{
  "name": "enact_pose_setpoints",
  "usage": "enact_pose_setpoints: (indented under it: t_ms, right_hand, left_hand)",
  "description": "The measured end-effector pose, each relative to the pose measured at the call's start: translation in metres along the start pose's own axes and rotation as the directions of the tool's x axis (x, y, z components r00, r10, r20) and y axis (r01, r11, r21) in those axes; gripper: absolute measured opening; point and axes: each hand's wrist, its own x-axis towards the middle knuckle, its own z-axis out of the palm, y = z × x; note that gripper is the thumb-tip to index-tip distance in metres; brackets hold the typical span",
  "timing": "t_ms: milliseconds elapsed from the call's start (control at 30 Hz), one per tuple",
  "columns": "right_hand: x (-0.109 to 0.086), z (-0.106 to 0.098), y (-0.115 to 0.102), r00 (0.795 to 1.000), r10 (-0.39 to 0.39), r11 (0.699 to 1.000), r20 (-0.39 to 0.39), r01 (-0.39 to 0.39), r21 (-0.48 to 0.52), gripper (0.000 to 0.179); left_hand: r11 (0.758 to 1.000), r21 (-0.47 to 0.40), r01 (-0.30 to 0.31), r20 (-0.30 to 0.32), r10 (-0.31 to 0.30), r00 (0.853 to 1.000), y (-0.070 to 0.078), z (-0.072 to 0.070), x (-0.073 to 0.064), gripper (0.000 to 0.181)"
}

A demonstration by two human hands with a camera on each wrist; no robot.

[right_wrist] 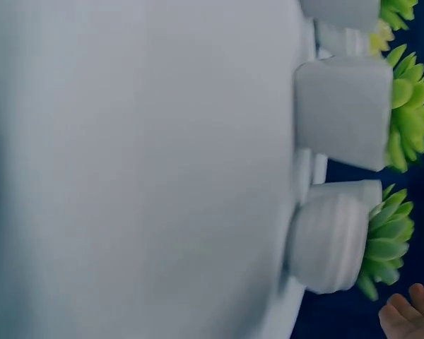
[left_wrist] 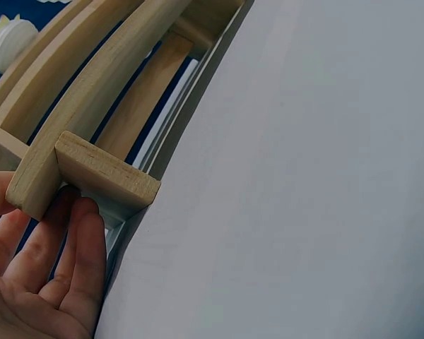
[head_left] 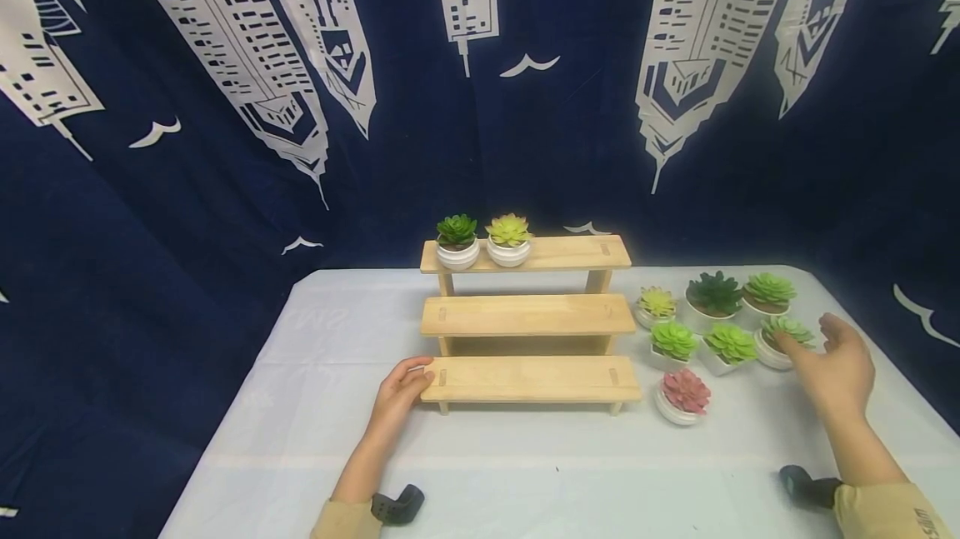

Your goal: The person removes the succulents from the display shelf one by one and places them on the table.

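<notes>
One left hand (head_left: 403,389) at shelf (head_left: 529,377) edge

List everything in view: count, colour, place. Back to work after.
Three-tier wooden stand: 1, pale, table centre
Shelf succulents: 2, green and yellow-green, top tier, left half
Table succulents: 7, four light green, one dark green, one yellow, one pink, right of stand
Pots: 9, white, under succulents
Table: 1, white, beneath stand
Backdrop cloth: 1, navy with white building print, behind table
Wrist devices: 2, black, on wrists
Sleeves: 2, tan, bottom edge
Left hand: 1, gripping bottom tier, left end
Right hand: 1, right of table succulents
</notes>
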Motion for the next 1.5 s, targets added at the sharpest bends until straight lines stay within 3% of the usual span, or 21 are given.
enact_pose_setpoints:
  t_ms: [300,733,1500]
  right_hand:
    - [0.0,-0.002,-0.024,0.999,0.03,0.996,0.028,-0.032,0.088,0.08]
    - [-0.008,0.005,-0.074,0.995,-0.097,0.98,0.035,0.089,0.178,0.077]
    - [-0.031,0.056,-0.156,0.963,-0.252,0.918,0.098,0.206,0.34,0.08]
  left_hand:
    - [1.0,0.015,0.009,-0.008,-0.009,1.0,0.001,0.0,0.0,0.034]
    - [1.0,0.029,0.004,-0.013,-0.004,1.0,0.003,0.0,-0.001,0.034]
    - [1.0,0.017,0.007,-0.014,-0.007,1.0,0.002,0.001,-0.001,0.033]
